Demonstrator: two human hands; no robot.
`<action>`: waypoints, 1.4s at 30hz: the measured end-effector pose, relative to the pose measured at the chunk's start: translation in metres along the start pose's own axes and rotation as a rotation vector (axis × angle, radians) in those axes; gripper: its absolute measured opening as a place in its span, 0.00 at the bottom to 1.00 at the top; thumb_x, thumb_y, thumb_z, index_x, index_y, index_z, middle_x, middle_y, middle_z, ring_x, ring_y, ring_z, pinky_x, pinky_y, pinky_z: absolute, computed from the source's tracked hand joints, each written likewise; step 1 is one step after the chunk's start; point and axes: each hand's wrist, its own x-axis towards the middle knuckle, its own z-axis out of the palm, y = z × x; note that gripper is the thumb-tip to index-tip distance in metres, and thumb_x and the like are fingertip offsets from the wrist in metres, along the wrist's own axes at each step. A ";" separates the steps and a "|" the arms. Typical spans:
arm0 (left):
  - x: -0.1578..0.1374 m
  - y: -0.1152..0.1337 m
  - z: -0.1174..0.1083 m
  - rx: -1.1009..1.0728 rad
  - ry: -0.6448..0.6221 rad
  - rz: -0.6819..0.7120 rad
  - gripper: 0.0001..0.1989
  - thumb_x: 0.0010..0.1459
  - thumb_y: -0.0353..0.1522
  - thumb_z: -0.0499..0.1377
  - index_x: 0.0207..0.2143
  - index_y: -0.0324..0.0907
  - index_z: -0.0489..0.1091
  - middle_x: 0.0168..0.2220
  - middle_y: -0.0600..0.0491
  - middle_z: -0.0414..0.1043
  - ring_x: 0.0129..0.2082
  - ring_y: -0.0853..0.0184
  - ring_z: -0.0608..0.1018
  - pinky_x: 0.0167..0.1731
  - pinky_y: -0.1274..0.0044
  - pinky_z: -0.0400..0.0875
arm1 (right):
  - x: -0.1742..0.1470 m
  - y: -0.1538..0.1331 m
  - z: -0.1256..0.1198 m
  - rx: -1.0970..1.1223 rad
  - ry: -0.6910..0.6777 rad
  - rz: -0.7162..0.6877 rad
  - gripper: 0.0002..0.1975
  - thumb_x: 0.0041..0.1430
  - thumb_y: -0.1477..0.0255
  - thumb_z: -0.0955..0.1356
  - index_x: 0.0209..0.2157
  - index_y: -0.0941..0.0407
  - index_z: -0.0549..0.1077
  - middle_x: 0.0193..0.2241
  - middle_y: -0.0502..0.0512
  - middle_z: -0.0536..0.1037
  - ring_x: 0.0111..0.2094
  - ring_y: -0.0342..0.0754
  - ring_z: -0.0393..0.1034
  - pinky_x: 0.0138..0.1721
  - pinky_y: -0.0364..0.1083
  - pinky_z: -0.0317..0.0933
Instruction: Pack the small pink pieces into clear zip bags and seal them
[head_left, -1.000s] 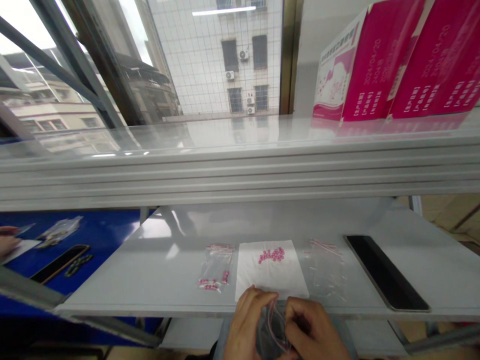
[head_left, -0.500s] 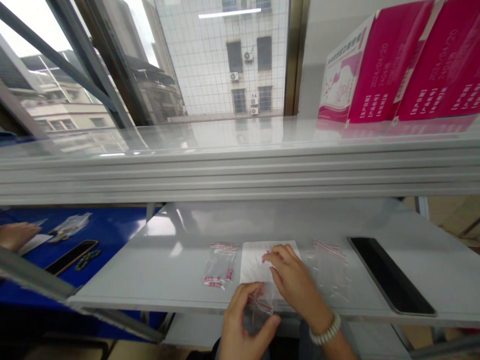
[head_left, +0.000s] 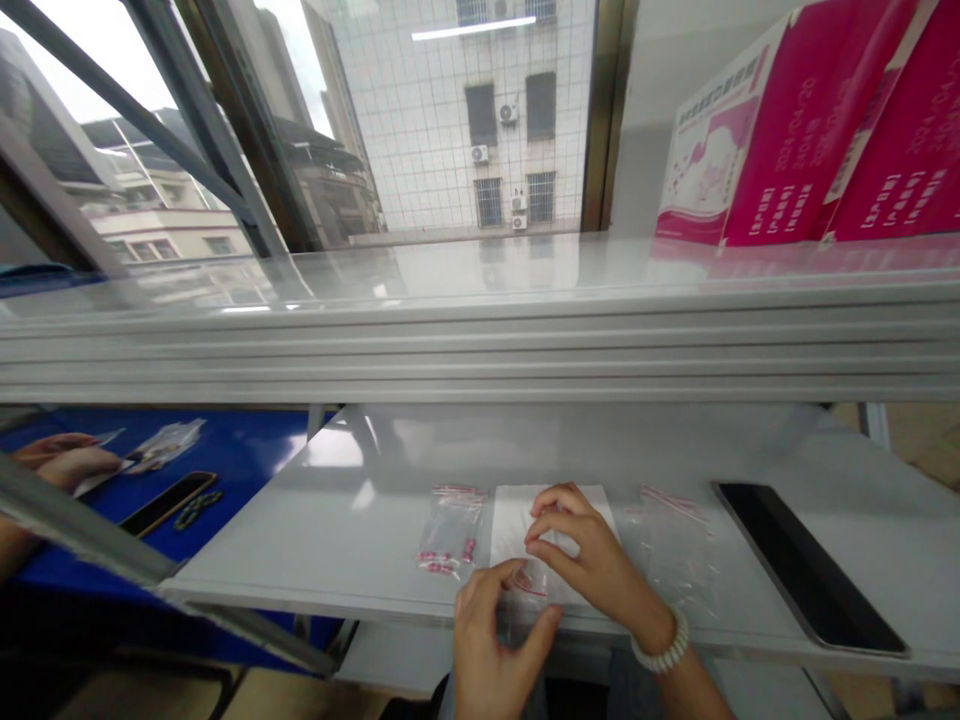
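Observation:
My left hand curls around a small clear zip bag with a red-striped mouth, held at the front edge of the table. My right hand, with a pale beaded bracelet on its wrist, is over a white sheet of paper. Its thumb and index finger are pinched together; whatever lies between the tips is too small to make out. Left of the paper lies a clear zip bag with several small pink pieces along its bottom. To the right are flat clear zip bags.
A dark tablet-like device lies at the right. Above the table runs a grey shelf with pink boxes. On a blue table at left are another person's hands, a phone, a bracelet and a clear bag.
My right hand has drawn its fingertips together and closer to the bag; pink pieces seen at its fingertips before are out of sight. The whole view has shifted slightly.

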 end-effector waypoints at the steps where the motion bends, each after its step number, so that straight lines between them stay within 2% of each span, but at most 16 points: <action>1: 0.000 0.000 0.001 0.002 -0.006 -0.011 0.14 0.53 0.38 0.65 0.42 0.43 0.76 0.35 0.49 0.79 0.35 0.58 0.80 0.37 0.68 0.76 | -0.002 -0.004 -0.003 0.082 -0.022 -0.010 0.06 0.64 0.75 0.69 0.33 0.55 0.78 0.41 0.55 0.74 0.46 0.50 0.68 0.50 0.49 0.62; 4: 0.000 -0.001 0.002 0.001 -0.009 -0.026 0.14 0.54 0.38 0.65 0.42 0.43 0.75 0.36 0.49 0.80 0.36 0.57 0.81 0.38 0.67 0.76 | -0.003 -0.005 -0.008 0.139 -0.022 0.024 0.10 0.68 0.74 0.65 0.36 0.55 0.78 0.40 0.55 0.75 0.45 0.49 0.69 0.49 0.48 0.63; 7: -0.001 -0.002 0.002 -0.001 -0.011 -0.025 0.14 0.54 0.37 0.65 0.43 0.43 0.75 0.36 0.50 0.80 0.36 0.58 0.81 0.39 0.67 0.76 | 0.001 0.008 -0.005 -0.104 0.019 0.085 0.09 0.66 0.79 0.65 0.38 0.56 0.78 0.38 0.56 0.76 0.43 0.51 0.68 0.48 0.50 0.63; 9: -0.001 -0.003 0.003 0.002 -0.009 -0.014 0.14 0.54 0.37 0.66 0.43 0.43 0.75 0.35 0.50 0.80 0.36 0.59 0.81 0.39 0.68 0.76 | 0.006 0.018 0.000 -0.259 -0.005 0.087 0.10 0.63 0.83 0.66 0.38 0.56 0.78 0.38 0.57 0.77 0.44 0.53 0.67 0.47 0.51 0.62; 13: -0.001 -0.004 0.003 0.006 -0.004 0.000 0.15 0.53 0.37 0.66 0.43 0.44 0.75 0.35 0.51 0.80 0.35 0.59 0.81 0.38 0.69 0.76 | 0.015 0.028 0.012 -0.327 -0.049 0.082 0.12 0.59 0.85 0.67 0.34 0.56 0.80 0.38 0.57 0.76 0.44 0.54 0.67 0.46 0.51 0.62; 18: -0.002 -0.006 0.002 0.007 -0.008 0.004 0.15 0.54 0.37 0.66 0.44 0.43 0.74 0.36 0.50 0.79 0.36 0.59 0.81 0.38 0.69 0.76 | 0.019 0.030 0.017 -0.342 -0.062 0.097 0.11 0.59 0.84 0.68 0.28 0.57 0.78 0.36 0.57 0.76 0.43 0.53 0.67 0.47 0.50 0.63; 24: -0.002 -0.007 0.005 0.029 0.002 0.017 0.15 0.54 0.38 0.66 0.43 0.43 0.74 0.35 0.50 0.79 0.35 0.59 0.81 0.37 0.68 0.76 | 0.016 0.032 0.014 -0.320 -0.059 0.102 0.09 0.57 0.84 0.70 0.37 0.57 0.79 0.40 0.57 0.76 0.46 0.53 0.67 0.50 0.51 0.63; 30: -0.003 -0.008 0.005 0.048 -0.019 0.014 0.15 0.54 0.38 0.66 0.43 0.43 0.74 0.35 0.50 0.79 0.36 0.59 0.80 0.38 0.69 0.76 | 0.017 0.035 0.016 -0.284 -0.062 0.107 0.09 0.58 0.85 0.70 0.30 0.59 0.78 0.36 0.58 0.75 0.43 0.54 0.68 0.47 0.52 0.64; 35: -0.004 -0.007 0.004 0.044 -0.031 -0.006 0.15 0.54 0.38 0.66 0.44 0.44 0.74 0.36 0.50 0.79 0.36 0.58 0.80 0.38 0.68 0.76 | 0.015 0.028 0.011 -0.215 -0.040 0.097 0.06 0.55 0.83 0.73 0.29 0.59 0.77 0.36 0.57 0.75 0.43 0.53 0.68 0.47 0.52 0.63; 42: -0.002 -0.006 0.005 0.043 -0.034 -0.022 0.14 0.54 0.38 0.65 0.43 0.43 0.75 0.36 0.49 0.79 0.36 0.58 0.80 0.37 0.68 0.75 | 0.005 -0.005 -0.007 0.181 -0.080 0.013 0.05 0.59 0.77 0.73 0.29 0.56 0.77 0.37 0.52 0.76 0.41 0.46 0.71 0.45 0.44 0.64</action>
